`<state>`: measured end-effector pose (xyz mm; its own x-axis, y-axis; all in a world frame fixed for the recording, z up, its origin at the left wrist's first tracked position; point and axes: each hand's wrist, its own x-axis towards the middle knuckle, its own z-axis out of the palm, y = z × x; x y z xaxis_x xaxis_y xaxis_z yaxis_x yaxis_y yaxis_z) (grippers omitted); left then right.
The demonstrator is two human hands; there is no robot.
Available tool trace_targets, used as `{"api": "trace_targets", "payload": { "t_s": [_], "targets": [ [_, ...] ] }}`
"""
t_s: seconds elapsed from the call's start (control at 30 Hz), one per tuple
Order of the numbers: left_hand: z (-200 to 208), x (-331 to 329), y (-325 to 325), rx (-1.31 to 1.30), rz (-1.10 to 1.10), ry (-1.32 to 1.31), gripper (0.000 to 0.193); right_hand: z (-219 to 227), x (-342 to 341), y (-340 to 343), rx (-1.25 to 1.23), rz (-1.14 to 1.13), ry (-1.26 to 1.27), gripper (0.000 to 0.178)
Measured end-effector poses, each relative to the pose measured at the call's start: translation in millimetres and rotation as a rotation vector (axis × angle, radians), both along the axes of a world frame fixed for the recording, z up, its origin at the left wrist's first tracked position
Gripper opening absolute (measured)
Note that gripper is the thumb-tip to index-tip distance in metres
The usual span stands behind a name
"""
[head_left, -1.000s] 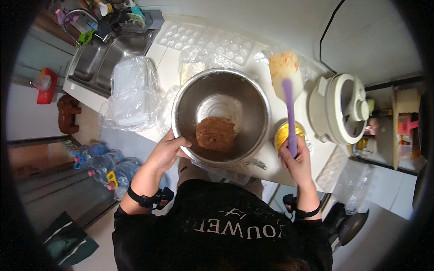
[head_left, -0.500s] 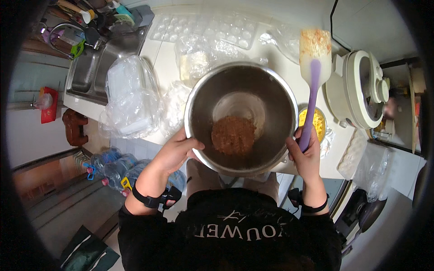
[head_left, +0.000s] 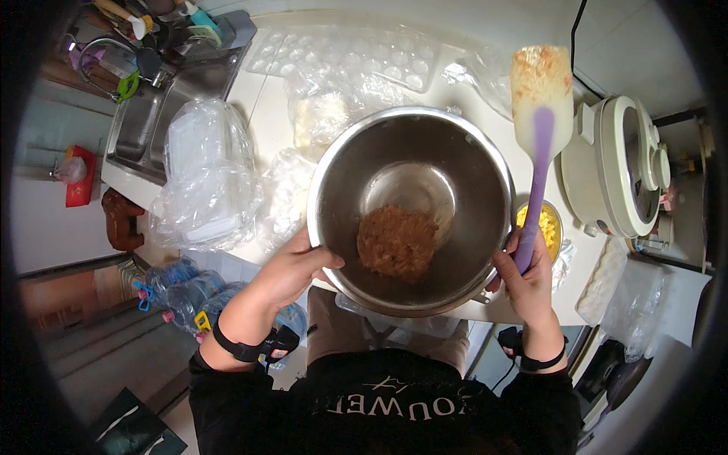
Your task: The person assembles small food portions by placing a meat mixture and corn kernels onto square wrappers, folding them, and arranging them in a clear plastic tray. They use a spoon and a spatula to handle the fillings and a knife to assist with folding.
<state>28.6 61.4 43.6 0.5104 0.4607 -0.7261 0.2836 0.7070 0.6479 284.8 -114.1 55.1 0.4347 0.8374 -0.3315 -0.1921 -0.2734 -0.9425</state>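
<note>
A large stainless steel mixing bowl [head_left: 470,227] is held up in front of me over the counter's near edge. In its lower part lies a brown, minced-looking mass [head_left: 398,243], with smears on the metal around it. My left hand [head_left: 297,267] is closed on the bowl's lower left rim, thumb at the inside edge. On the opposite side, my right hand [head_left: 525,274] grips the rim and also the purple handle of a spatula [head_left: 541,114]. The spatula points away from me, its pale blade coated with reddish-brown residue.
Behind the bowl lie plastic bags [head_left: 318,114] and a clear moulded tray [head_left: 394,57]. Left are bagged white containers [head_left: 208,167] and a sink [head_left: 182,91]. Right stand a bowl of yellow pieces [head_left: 552,225] and a white cooker [head_left: 607,167]. Water bottles [head_left: 193,292] stand lower left.
The bowl and both hands sit slightly lower in view, and the spatula has shifted a little right. The view itself has moved slightly. Both hands keep their grip.
</note>
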Motion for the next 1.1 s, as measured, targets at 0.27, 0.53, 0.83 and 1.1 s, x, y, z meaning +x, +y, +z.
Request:
{"api": "trace_targets", "payload": {
  "t_s": [0.27, 0.53, 0.83, 1.1],
  "targets": [
    [-11.0, -0.4, 4.8, 0.084, -0.049, -0.111, 0.060, -6.4, -0.4, 1.3, 0.069, 0.018, -0.245, 0.020],
    [7.1, -5.8, 9.4, -0.012, -0.069, -0.184, 0.063, 8.7, -14.7, 8.1, 0.003, -0.090, -0.180, 0.019],
    [48.4, 0.9, -1.5, -0.004, -0.066, -0.402, 0.062, 25.2, -10.7, 20.2, 0.153, -0.350, -0.082, 0.022],
    [3.8, -74.2, -42.8, -0.164, -0.759, -0.182, 0.025, 19.8, 15.7, 16.6, 0.131, -0.433, -0.047, 0.021]
  ]
}}
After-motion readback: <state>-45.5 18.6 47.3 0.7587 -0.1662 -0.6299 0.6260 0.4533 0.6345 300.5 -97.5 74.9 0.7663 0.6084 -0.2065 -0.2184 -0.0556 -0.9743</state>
